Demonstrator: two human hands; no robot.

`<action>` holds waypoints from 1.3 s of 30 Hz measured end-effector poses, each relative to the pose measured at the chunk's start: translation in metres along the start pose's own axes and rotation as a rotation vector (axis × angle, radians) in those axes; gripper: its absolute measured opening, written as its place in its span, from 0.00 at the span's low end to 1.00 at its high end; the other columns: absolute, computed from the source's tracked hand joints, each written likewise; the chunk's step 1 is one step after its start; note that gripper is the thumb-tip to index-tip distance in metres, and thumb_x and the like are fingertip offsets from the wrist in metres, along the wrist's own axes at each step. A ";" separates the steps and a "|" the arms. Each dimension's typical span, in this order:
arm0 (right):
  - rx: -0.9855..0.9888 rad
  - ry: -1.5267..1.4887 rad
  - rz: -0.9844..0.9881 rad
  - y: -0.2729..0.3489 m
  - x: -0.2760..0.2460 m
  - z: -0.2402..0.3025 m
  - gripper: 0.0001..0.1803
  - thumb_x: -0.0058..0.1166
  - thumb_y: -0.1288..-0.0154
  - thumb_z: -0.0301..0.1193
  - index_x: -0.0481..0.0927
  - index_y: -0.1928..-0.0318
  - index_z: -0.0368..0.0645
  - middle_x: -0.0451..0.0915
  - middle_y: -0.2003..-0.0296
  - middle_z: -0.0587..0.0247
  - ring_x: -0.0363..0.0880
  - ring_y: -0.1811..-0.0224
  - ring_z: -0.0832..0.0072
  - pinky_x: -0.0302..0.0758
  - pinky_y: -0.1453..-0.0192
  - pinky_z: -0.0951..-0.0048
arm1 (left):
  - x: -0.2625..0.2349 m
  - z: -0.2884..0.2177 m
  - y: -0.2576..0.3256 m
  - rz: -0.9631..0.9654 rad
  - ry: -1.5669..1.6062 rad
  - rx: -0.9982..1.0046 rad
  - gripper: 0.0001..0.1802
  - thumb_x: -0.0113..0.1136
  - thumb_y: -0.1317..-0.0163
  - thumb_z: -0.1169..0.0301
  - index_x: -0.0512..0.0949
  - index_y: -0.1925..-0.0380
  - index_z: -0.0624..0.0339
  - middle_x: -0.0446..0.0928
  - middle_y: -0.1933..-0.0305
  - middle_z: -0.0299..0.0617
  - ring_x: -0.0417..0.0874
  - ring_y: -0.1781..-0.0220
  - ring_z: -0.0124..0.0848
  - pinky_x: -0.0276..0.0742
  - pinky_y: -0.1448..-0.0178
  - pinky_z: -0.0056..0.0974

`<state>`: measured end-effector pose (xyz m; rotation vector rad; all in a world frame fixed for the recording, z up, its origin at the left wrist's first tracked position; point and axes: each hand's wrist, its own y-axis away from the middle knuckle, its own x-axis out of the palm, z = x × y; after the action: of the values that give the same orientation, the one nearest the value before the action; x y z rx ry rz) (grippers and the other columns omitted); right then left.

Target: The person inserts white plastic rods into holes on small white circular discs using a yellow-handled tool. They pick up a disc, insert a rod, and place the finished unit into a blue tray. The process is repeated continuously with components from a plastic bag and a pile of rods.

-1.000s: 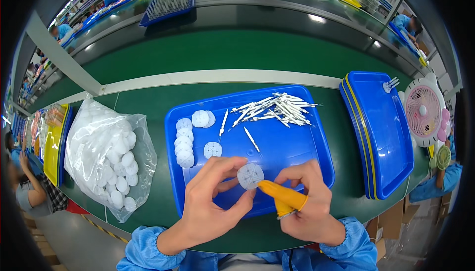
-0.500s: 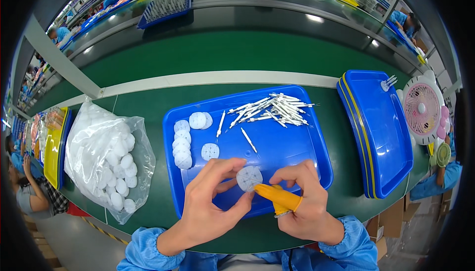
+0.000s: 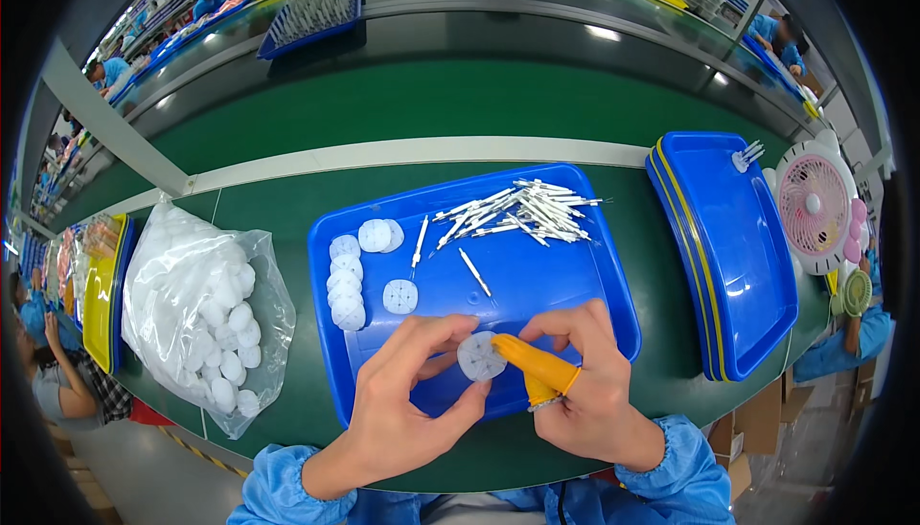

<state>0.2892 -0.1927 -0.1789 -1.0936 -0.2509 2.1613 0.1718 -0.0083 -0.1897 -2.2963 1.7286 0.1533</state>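
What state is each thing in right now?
white disc: pinched between both hands
left hand: closed on the disc
right hand: touching the disc, orange cot on one finger
plastic bag: open, holding discs
blue tray: holding loose pins and discs
pink fan: cannot tell if running

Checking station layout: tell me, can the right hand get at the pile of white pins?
Probably yes: the pile of white pins lies uncovered in the blue tray, bare tray between, though the right hand pinches a white disc.
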 end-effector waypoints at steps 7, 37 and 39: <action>-0.062 -0.024 0.012 0.000 0.000 -0.003 0.24 0.60 0.66 0.14 0.90 0.60 0.27 0.81 0.49 0.50 0.73 0.58 0.56 0.73 0.63 0.63 | 0.001 0.001 0.000 -0.002 0.008 -0.005 0.32 0.72 0.43 0.88 0.75 0.36 0.68 0.74 0.41 0.46 0.86 0.37 0.36 0.88 0.34 0.41; 0.066 0.011 0.066 -0.001 0.003 -0.003 0.21 0.61 0.62 0.14 0.89 0.61 0.30 0.79 0.48 0.51 0.71 0.56 0.56 0.70 0.54 0.57 | 0.004 -0.002 -0.001 0.008 -0.063 -0.001 0.34 0.74 0.43 0.85 0.76 0.35 0.65 0.79 0.44 0.47 0.88 0.40 0.37 0.90 0.37 0.43; 0.026 -0.021 0.064 -0.001 0.003 -0.002 0.22 0.61 0.61 0.14 0.90 0.59 0.30 0.79 0.48 0.52 0.71 0.55 0.56 0.70 0.54 0.58 | 0.004 -0.001 -0.001 0.009 -0.072 -0.001 0.34 0.74 0.43 0.85 0.76 0.34 0.65 0.79 0.44 0.47 0.88 0.40 0.37 0.90 0.37 0.43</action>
<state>0.2900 -0.1906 -0.1814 -1.0784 -0.1992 2.2280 0.1740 -0.0122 -0.1891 -2.2559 1.7039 0.2358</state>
